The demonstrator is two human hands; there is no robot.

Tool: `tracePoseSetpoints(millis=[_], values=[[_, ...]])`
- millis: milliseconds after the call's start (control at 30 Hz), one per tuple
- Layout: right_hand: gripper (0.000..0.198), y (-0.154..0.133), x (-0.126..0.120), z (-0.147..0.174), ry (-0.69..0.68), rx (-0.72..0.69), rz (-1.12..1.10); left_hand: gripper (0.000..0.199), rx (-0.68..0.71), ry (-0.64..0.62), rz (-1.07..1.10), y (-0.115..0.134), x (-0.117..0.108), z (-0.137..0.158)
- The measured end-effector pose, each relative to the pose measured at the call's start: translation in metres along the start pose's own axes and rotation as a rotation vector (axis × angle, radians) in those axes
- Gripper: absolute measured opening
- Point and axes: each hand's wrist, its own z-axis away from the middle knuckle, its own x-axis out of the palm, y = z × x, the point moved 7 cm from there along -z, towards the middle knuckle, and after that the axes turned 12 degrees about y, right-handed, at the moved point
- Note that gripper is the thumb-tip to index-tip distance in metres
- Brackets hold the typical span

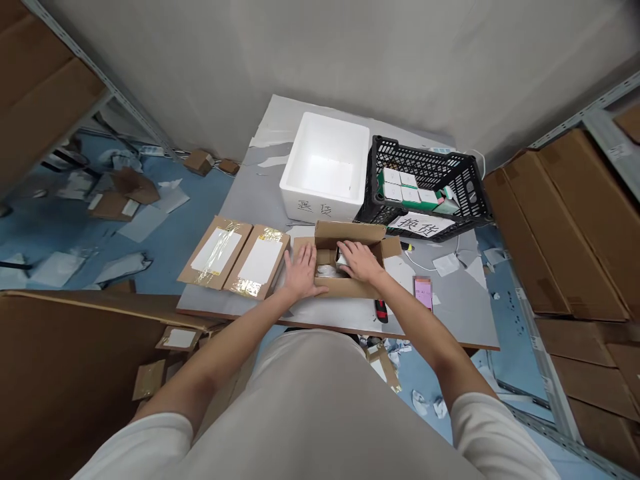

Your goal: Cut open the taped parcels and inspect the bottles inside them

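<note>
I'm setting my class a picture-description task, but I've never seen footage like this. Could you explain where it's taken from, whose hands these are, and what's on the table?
There's no machine: these are a person's bare hands, seen from a head-worn camera looking forward and down. The left hand rests on the left side of an open cardboard box. The right hand reaches inside, touching a small item; its grip is unclear. Also on the table are two taped parcels, a white foam bin and a black crate holding small boxes.
</note>
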Motion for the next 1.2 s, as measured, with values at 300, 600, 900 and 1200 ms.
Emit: tracePoseSetpoints(millis=[300, 600, 900, 1200], values=[[0.073, -0.010, -0.151, 0.050, 0.242, -0.184, -0.146, 0.118, -0.048, -0.026, 0.015, -0.006, -0.001, -0.061], [0.069, -0.051, -0.038, 0.090, -0.041, -0.244, -0.312, 0.073, 0.069, 0.183, 0.202, 0.001, -0.027, -0.036], [0.081, -0.053, 0.015, 0.081, 0.004, -0.066, -0.418, 0.098, 0.136, 0.118, 0.771, 0.043, 0.012, 0.062], [0.048, -0.056, -0.010, 0.119, 0.080, 0.096, -0.238, 0.089, 0.166, 0.069, 0.823, 0.048, 0.016, 0.044]])
